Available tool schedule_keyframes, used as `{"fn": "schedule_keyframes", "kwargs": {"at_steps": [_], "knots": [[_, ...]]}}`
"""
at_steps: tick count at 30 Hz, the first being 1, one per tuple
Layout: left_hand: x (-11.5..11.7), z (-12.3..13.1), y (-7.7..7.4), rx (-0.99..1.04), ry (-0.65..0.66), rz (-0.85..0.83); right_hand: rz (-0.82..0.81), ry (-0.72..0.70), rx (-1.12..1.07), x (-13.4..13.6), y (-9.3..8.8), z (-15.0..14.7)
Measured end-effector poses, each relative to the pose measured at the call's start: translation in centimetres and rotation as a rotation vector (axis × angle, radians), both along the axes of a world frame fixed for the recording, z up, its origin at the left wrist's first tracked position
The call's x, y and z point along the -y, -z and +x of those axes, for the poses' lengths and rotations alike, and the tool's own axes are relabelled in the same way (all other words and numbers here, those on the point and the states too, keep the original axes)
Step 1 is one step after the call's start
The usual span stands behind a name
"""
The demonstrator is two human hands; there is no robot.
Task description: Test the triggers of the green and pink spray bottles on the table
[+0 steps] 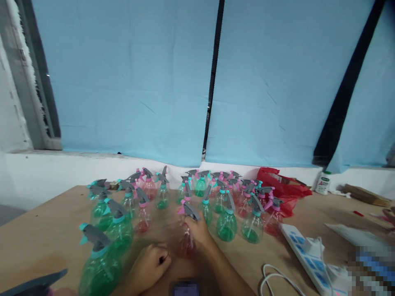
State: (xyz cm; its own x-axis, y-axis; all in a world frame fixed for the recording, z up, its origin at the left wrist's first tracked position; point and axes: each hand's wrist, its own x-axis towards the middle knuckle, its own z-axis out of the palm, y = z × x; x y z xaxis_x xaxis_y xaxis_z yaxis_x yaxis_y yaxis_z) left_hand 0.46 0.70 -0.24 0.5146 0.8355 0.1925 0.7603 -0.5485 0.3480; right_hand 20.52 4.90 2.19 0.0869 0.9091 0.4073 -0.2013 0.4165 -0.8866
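Note:
My right hand is wrapped round the neck of a spray bottle with a pink collar, a grey trigger head and reddish liquid low in its clear body. My left hand lies on the table to the left of it, fingers curled closed. A dark spot shows at its fingers; whether that is a small thing or a shadow I cannot make out. Left of this hand stands a green spray bottle with a turquoise collar. Another green-filled spray bottle stands upright to the right of my right hand.
Several more pink and green spray bottles stand across the wooden table. A power strip with a white cable lies at right, near a red plastic bag and a white bottle. A phone-like object is at the front edge.

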Motion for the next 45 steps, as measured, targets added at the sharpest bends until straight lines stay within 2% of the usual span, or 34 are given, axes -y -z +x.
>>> {"fn": "schedule_keyframes", "kwargs": {"at_steps": [5, 9, 12, 15, 18, 22, 26, 30, 34, 37, 39, 41, 43, 45], "knots": [[0.3, 0.3, -0.5, -0.007, -0.007, 0.000, 0.178, 0.075, 0.111, 1.3, 0.8, -0.3], [0.3, 0.3, -0.5, 0.004, -0.022, -0.027, 0.242, 0.162, 0.289, 2.1, 0.4, -1.6], [0.0, 0.1, -0.2, -0.008, -0.069, -0.020, 0.303, 0.213, 0.394, 1.6, -0.2, -3.1], [-0.3, -0.1, 0.0, -0.017, -0.133, -0.021, 0.325, 0.272, 0.435, 0.0, -0.4, -4.9], [-0.2, -0.2, 0.0, -0.023, -0.124, -0.011, 0.306, 0.351, 0.449, -2.1, -0.5, -6.8], [0.0, -0.3, -0.1, -0.012, -0.075, -0.007, 0.183, 0.480, 0.396, -4.5, -1.3, -8.4], [0.1, -0.3, -0.2, -0.006, -0.058, 0.001, 0.086, 0.504, 0.345, -6.1, -2.3, -8.4], [0.1, -0.4, -0.2, 0.004, -0.039, 0.008, 0.048, 0.498, 0.323, -7.0, -2.3, -8.3], [0.0, -0.3, 0.0, 0.010, -0.038, 0.007, 0.088, 0.568, 0.284, -5.9, -2.7, -8.6], [0.0, -0.1, 0.2, -0.011, -0.066, -0.015, 0.226, 0.659, 0.277, -3.5, -4.6, -9.2], [0.0, 0.0, 0.2, -0.017, -0.071, -0.045, 0.360, 0.625, 0.305, -2.2, -6.3, -9.9], [0.1, 0.0, 0.1, 0.010, -0.062, -0.066, 0.424, 0.522, 0.366, -1.8, -7.9, -11.0], [0.2, -0.2, 0.1, 0.057, -0.063, -0.077, 0.357, 0.417, 0.465, -2.3, -8.8, -12.3], [0.3, -0.4, 0.2, 0.092, -0.074, -0.084, 0.230, 0.352, 0.577, -3.5, -8.8, -13.5]]}}
